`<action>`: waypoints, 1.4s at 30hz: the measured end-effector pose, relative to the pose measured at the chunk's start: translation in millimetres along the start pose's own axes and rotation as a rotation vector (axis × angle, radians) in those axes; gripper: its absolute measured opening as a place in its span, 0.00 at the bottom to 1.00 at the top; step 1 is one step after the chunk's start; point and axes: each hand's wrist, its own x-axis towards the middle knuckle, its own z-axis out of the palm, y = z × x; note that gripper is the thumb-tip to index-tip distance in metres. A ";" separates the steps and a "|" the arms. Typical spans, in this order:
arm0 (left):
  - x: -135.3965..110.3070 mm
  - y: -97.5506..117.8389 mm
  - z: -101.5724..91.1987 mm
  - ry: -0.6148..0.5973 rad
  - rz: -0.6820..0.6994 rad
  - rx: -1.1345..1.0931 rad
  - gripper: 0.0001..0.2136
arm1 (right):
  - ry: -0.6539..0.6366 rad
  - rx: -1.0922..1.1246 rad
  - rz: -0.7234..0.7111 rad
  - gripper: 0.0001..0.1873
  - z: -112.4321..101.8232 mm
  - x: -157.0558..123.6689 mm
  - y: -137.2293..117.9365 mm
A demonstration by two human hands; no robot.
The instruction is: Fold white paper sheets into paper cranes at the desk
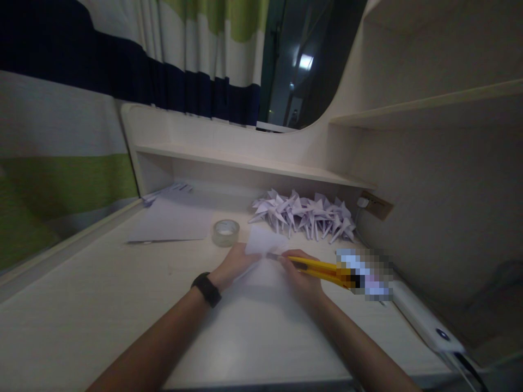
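Between thumb and fingers, my left hand (233, 265) grips a piece of white paper (263, 240), raised above the desk. A yellow utility knife (316, 268) is in my right hand (304, 280), its blade pointing left and lying at or near the paper's lower edge; whether it touches is too blurred to tell. A dark watch is on my left wrist. Just beyond my left hand, a roll of clear tape (225, 233) lies flat. Several folded white paper pieces (304, 215) with pointed tips are heaped behind the paper.
White paper sheets (174, 218) lie at the back left of the desk (102, 310). On the right are a blurred-out device (363, 275) and a white power strip (425, 318) with cables. A low shelf (245, 163) spans the back, below a curtain (220, 60).
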 end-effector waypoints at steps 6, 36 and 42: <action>2.5 -3.4 -0.3 0.011 -0.008 0.033 0.16 | 0.004 -0.001 -0.015 0.08 0.4 -0.5 -1.6; -1.2 -2.1 -0.2 -0.002 -0.107 -0.033 0.16 | -0.124 -0.258 -0.254 0.13 -4.4 -4.8 7.5; -0.6 -6.8 -0.4 0.009 -0.103 -0.077 0.17 | -0.061 -0.271 -0.224 0.12 -1.5 -7.8 2.5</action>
